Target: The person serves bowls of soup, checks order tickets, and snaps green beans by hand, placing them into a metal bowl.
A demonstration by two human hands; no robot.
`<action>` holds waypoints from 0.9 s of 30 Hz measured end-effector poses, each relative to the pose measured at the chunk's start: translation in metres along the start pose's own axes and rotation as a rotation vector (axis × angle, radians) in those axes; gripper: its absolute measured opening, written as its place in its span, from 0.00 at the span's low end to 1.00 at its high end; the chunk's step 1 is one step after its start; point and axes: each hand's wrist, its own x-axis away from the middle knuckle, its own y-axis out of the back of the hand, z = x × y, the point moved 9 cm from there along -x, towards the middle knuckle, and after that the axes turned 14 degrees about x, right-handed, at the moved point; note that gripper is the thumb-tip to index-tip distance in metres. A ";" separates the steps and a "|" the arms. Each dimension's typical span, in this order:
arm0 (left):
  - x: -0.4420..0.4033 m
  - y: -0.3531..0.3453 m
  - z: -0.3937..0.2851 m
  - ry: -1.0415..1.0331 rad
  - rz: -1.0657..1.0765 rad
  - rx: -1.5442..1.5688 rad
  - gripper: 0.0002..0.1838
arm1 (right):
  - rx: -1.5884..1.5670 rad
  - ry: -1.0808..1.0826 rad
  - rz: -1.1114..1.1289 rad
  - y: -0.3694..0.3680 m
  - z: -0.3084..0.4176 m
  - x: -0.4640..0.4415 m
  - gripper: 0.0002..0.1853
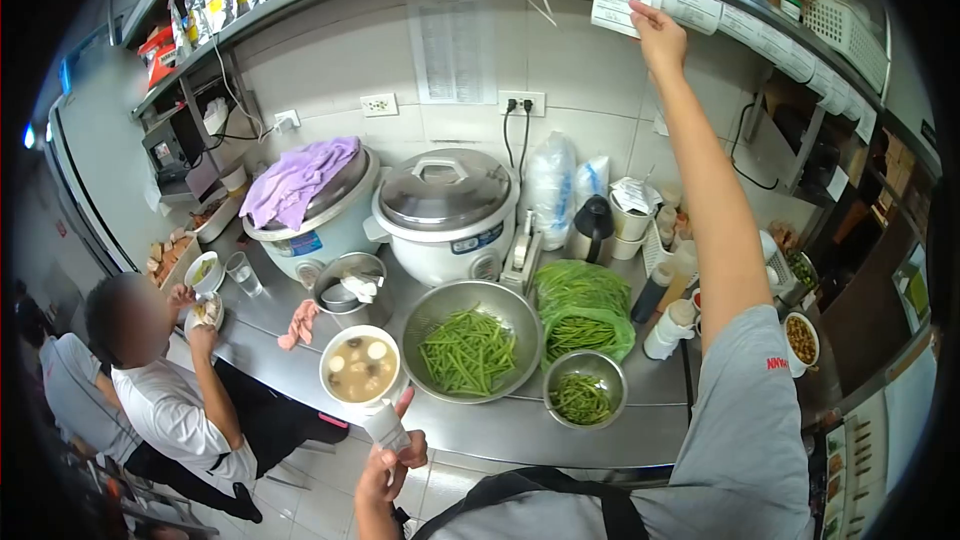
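Observation:
My right hand [660,40] is raised to the shelf edge, its fingers pinching the lower edge of a printed paper slip [622,2]. More printed slips [755,30] hang along the same edge to its right. Low in front of me, my left hand [392,465] is closed around a small white piece [387,428] that looks like crumpled paper; its exact kind is unclear. Just beyond that hand, a white bowl of soup [360,365] stands near the counter's front edge. To its right sits a metal colander [525,315] of green beans [468,350].
Two rice cookers [450,225] stand against the wall, one under a purple cloth [300,180]. A bag of green beans [582,305] and a small metal bowl [617,410] are right of the colander. On the left, a person in white [185,405] holds a bowl.

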 end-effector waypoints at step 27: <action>0.115 0.023 -0.077 -0.758 -0.386 0.223 0.43 | -0.393 0.478 1.718 -0.081 0.212 0.489 0.19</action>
